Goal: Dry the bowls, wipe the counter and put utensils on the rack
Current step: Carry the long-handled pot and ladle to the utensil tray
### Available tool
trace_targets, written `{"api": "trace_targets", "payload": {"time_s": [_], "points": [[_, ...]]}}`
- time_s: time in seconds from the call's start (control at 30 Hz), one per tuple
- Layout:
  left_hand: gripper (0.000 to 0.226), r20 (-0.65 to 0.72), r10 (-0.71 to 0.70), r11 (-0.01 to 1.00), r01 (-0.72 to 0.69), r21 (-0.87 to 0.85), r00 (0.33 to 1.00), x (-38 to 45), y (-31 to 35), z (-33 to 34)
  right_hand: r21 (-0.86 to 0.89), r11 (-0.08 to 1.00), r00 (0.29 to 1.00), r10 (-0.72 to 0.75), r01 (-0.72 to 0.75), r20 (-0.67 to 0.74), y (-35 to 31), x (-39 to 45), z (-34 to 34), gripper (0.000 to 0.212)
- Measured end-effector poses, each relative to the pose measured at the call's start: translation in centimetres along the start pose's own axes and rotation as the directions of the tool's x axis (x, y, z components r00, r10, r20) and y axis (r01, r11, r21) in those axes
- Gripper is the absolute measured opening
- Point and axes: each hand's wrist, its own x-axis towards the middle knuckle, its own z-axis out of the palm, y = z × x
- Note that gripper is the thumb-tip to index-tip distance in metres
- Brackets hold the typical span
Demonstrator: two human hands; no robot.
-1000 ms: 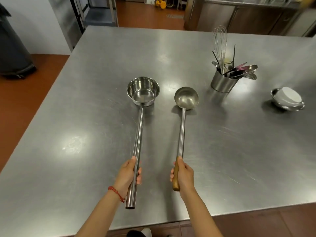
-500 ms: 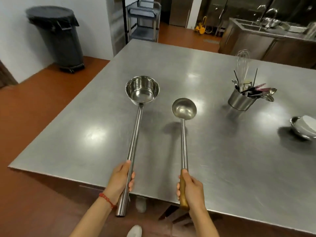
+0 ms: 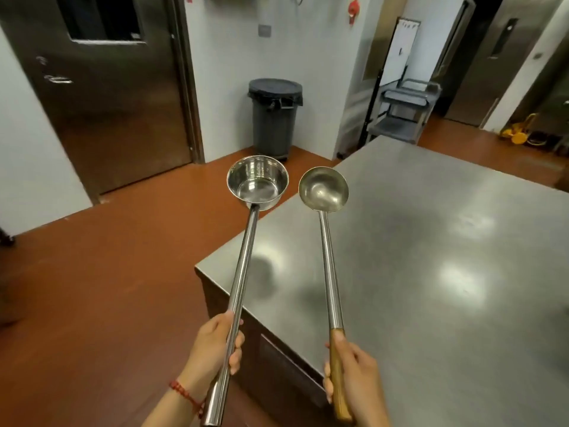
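My left hand [image 3: 214, 349] grips the long steel handle of a deep, pot-shaped dipper [image 3: 258, 181], whose cup hangs in the air over the red floor beyond the counter's left corner. My right hand [image 3: 354, 372] grips the wooden handle end of a round steel ladle [image 3: 323, 188], its bowl raised above the steel counter [image 3: 431, 257]. Both utensils point away from me, side by side and apart. The utensil holder and the bowls are out of view.
A grey lidded bin [image 3: 275, 114] stands by the far wall. A steel door [image 3: 101, 87] is at the left. A grey cart [image 3: 403, 114] stands behind the counter's far corner. Red floor [image 3: 107, 272] stretches to the left of the counter.
Both utensils have been lifted off the counter and carried left. My view has turned left, so the utensil holder and the bowls have dropped out of sight.
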Motion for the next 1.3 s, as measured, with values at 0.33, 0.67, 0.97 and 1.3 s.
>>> {"api": "trace_targets", "payload": {"time_s": [0.33, 0.67, 0.97, 1.3], "points": [[0.029, -0.257, 0.184, 0.981, -0.194, -0.016, 0.949, 6.2, 10.6, -19.4, -0.125, 0.987, 0.956, -0.057, 0.096, 0.288, -1.7, 6.7, 24.2, 0.038], [0.028, -0.419, 0.239, 0.955, -0.291, -0.062, 0.876, 17.6, 20.2, -31.9, -0.181, 0.963, 0.870, -0.088, 0.199, 0.486, -6.6, 15.4, 43.6, 0.035], [0.031, -0.493, 0.284, 0.935, -0.351, -0.048, 0.822, 32.1, 31.9, -38.1, -0.180, 0.942, 0.768, -0.112, 0.285, 0.631, -14.8, 29.0, 60.1, 0.037], [0.033, -0.605, 0.314, 0.894, -0.443, -0.073, 0.732, 44.8, 45.1, -49.3, -0.118, 0.938, 0.651, -0.132, 0.326, 0.747, -21.8, 39.1, 81.0, 0.036]]}}
